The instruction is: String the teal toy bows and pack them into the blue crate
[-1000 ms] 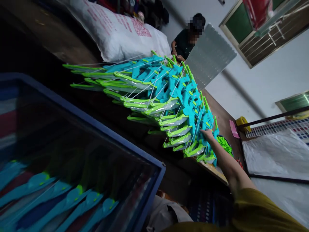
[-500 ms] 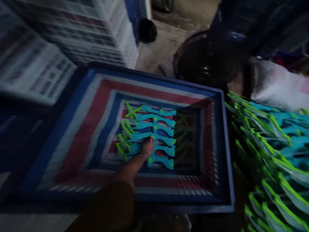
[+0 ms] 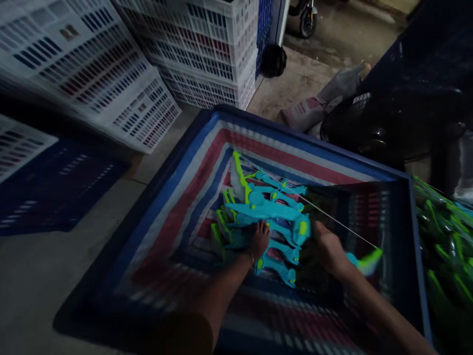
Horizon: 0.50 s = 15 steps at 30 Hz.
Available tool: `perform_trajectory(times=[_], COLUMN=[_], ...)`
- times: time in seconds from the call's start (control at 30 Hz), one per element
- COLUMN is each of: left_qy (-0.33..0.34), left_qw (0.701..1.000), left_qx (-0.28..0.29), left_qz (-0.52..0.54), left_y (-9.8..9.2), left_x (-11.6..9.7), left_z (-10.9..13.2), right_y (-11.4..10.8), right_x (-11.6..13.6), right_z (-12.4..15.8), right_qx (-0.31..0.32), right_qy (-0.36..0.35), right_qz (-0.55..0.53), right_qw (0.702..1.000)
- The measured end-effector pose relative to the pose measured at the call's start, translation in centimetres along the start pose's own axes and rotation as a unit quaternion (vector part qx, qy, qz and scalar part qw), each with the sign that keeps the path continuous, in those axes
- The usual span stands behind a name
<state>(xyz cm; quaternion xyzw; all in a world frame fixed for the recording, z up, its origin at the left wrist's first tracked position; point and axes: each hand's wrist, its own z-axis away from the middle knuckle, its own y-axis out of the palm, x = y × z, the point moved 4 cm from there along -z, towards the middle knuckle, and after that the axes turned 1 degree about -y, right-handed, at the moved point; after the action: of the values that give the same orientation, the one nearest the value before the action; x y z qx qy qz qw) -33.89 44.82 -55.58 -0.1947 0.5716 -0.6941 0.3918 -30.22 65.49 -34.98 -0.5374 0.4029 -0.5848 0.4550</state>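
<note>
- Bow (image 3: 273, 210), turquoise with lime tips, lies slantwise above the crate floor in my head view, over part of the row of bows (image 3: 283, 271); I cannot tell whether it touches them.
- I have the right hand (image 3: 328, 246) clenched around the bow, with turquoise showing on both sides of the fist; motion blurs the fingers a little.
- White string (image 3: 332, 217) runs taut beyond the fist to the lime tip at the right.
- I see the left hand (image 3: 260, 239) on the row of bows, fingers forward, near the held bow; I cannot tell whether it grasps one or only rests there.
- A thin band (image 3: 252, 257) circles the left wrist.
- The row of bows lies side by side in the blue crate (image 3: 422, 276), on a red, white and blue striped lining (image 3: 186, 197).
- More bows (image 3: 443, 246) are heaped just outside the crate, at my right edge, in shadow.
- White crates (image 3: 207, 54) stand stacked beyond the far left corner.
- Past the crate's far side I make out a black bag (image 3: 274, 61), a sack (image 3: 303, 113) and a wheel (image 3: 308, 20).
</note>
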Motion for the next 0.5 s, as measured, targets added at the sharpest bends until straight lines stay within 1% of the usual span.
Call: perform_trajectory(times=[0.07,0.13,0.2,0.27,0.37,0.43,0.5], left_qy=[0.006,0.010,0.019,0.025,0.020,0.020,0.016], left_qw=[1.000,1.000,1.000,0.999,0.999,0.999,1.000], left_qx=[-0.007,-0.011,-0.012,-0.016,-0.023,-0.020,-0.004], left_qz=[-0.009,-0.018,-0.022,-0.027,-0.035,-0.026,-0.001], left_y=[0.6,1.2,1.7,1.9,1.9,1.7,1.5], left_x=[0.2,0.3,0.4,0.3,0.3,0.5,0.8], left_z=[-0.1,-0.2,-0.1,0.0,0.1,-0.1,-0.4], right_y=[4.1,8.6,12.7,16.0,19.2,20.4,21.2], right_x=[1.2,1.6,1.2,0.4,-0.6,-0.9,-0.9], right_z=[-3.6,-7.5,-10.8,-12.8,-14.1,-14.5,-14.8], right_qx=[0.071,0.129,0.149,0.155,0.156,0.155,0.156], right_qy=[0.016,0.042,0.059,0.065,0.066,0.060,0.053], right_qz=[0.073,0.129,0.139,0.139,0.145,0.149,0.153], right_qw=[0.995,0.982,0.977,0.976,0.975,0.975,0.974])
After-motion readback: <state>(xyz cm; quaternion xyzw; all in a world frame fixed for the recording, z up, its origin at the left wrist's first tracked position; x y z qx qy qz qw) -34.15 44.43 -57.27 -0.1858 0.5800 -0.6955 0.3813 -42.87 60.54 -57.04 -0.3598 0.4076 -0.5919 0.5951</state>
